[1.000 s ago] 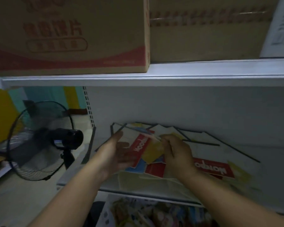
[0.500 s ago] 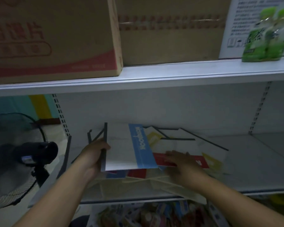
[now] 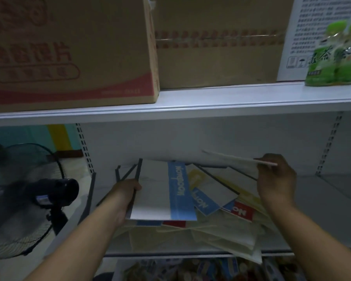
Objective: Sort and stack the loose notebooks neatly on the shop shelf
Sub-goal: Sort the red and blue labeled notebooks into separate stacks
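Several thin notebooks lie fanned and overlapping on the white middle shelf [image 3: 322,216]. On top is a white notebook with a blue band [image 3: 162,191]; my left hand [image 3: 128,191] grips its dark spine edge at the left. To the right, my right hand [image 3: 276,179] pinches the corner of another white notebook [image 3: 231,162] and holds it lifted and tilted above the pile. Beneath lie a yellow-banded notebook [image 3: 197,177], a red-banded one [image 3: 242,212], and pale ones hanging over the shelf's front lip.
Two cardboard boxes [image 3: 69,51] and a pack of green tea bottles [image 3: 334,55] sit on the upper shelf, close above my hands. A black standing fan [image 3: 28,199] is at the left. Coloured packets [image 3: 180,268] fill the shelf below.
My right hand rose from the red-banded notebook and lifted a white notebook by its corner, up and to the right. My left hand keeps its hold on the blue-banded notebook.
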The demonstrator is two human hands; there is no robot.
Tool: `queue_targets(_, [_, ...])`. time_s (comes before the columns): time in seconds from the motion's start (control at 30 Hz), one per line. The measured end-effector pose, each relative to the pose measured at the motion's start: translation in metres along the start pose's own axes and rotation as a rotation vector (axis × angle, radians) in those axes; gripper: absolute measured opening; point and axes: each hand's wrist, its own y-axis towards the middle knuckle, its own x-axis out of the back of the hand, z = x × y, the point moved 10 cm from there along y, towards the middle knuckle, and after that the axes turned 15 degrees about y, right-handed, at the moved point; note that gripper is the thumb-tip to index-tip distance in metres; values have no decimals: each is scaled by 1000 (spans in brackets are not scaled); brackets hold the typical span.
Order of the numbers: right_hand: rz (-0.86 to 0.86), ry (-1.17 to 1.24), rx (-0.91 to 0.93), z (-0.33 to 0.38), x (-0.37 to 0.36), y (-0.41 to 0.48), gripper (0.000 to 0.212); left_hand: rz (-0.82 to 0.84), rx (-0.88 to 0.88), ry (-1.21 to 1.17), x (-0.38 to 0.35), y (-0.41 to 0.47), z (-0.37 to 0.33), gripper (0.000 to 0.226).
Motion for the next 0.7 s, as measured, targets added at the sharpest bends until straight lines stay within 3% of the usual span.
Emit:
queue_targets(0.07, [242,207,145,29,-46,-16,41,45,-20,-26,-2,-1,-1,20])
queue_targets(0.17, [649,125,280,34,-116,-62,25,100,-85,-27,-3,-1,-4,39])
queue_targets(0.27, [876,-27,390,26,-159,-104,34,90,-132,-74,18,-9,-1,19])
queue_targets(0.33, [1006,16,348,30,-179,-124,41,74,-132,-108,41,-12,9,21])
queue_targets(0.4, [1050,68,118,17,-193,-131,45,14,-118,-153,70,-15,23,29])
queue_targets(0.5, [1059,-234,-82,-35,-210,-139,36,-84,-108,-179,104,-18,39,23])
queue_targets(0.6, [1164,-641,-142,-80,-211,-158,80,-115,-119,-190,122,-18,51,21])
queue_targets(0.63, [1176,-659,-136,-79,-211,-158,78,-123,-117,-187,128,-17,54,20])
queue_targets(0.7, [1131,-590,-197,-73,-203,-150,54,-128,-116,-182,135,-15,56,19])
